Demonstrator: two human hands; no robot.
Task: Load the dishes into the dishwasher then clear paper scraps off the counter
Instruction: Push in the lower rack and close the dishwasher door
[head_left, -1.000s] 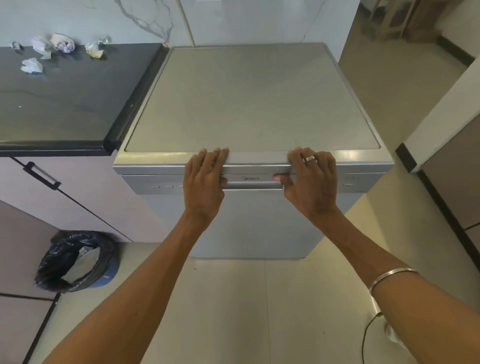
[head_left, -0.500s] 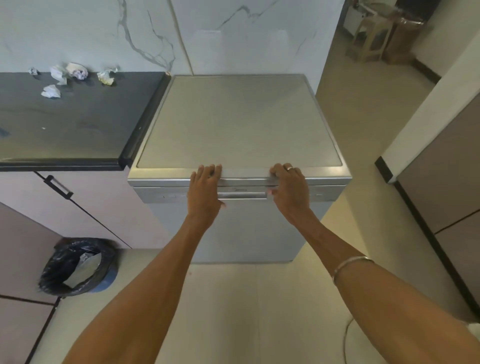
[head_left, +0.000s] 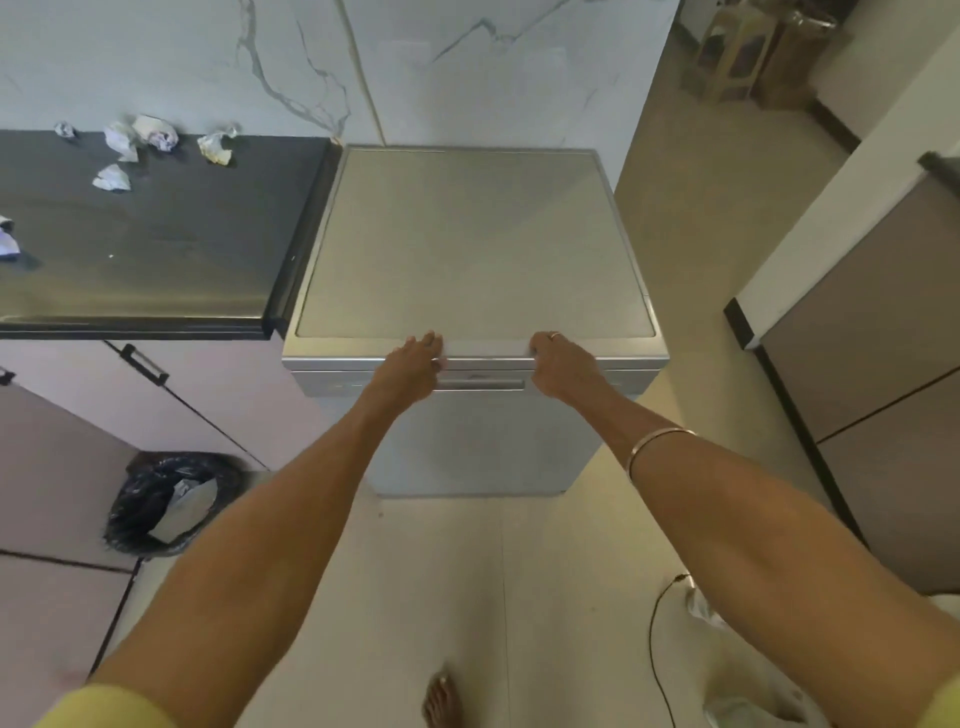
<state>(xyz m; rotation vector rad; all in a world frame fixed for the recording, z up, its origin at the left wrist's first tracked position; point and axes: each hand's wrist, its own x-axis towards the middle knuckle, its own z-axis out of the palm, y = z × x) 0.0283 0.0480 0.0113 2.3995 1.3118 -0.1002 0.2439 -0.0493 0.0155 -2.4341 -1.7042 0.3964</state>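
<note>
A person stands barefoot before a closed silver dishwasher (head_left: 475, 244), arms stretched out, both hands set on the top front edge of its door. The left hand (head_left: 413, 366) lies over the lip with its fingers curved onto the flat top, thumb side down toward the recessed handle (head_left: 480, 384). The right hand (head_left: 558, 366), a ring on one finger and a bangle (head_left: 655, 451) on the wrist, hooks its curled fingers over the same edge at the other end of the handle. Neither hand carries anything else.

No dishes are in sight; whether they are inside the machine cannot be told from here. The paper scraps (head_left: 148, 140) lie crumpled in a loose group at the back of the dark counter (head_left: 156, 249) to the left, with one more at its far left edge, none touched.

Whether the door is being pressed home or pulled open cannot be read from the hands alone. Either way, the job looks best done with even force from both hands, so the door moves square and the latch meets cleanly. Feet should stay back from the door's swing. The lined bin (head_left: 166, 501) on the floor under the counter is a handy place for the scraps afterwards.
</note>
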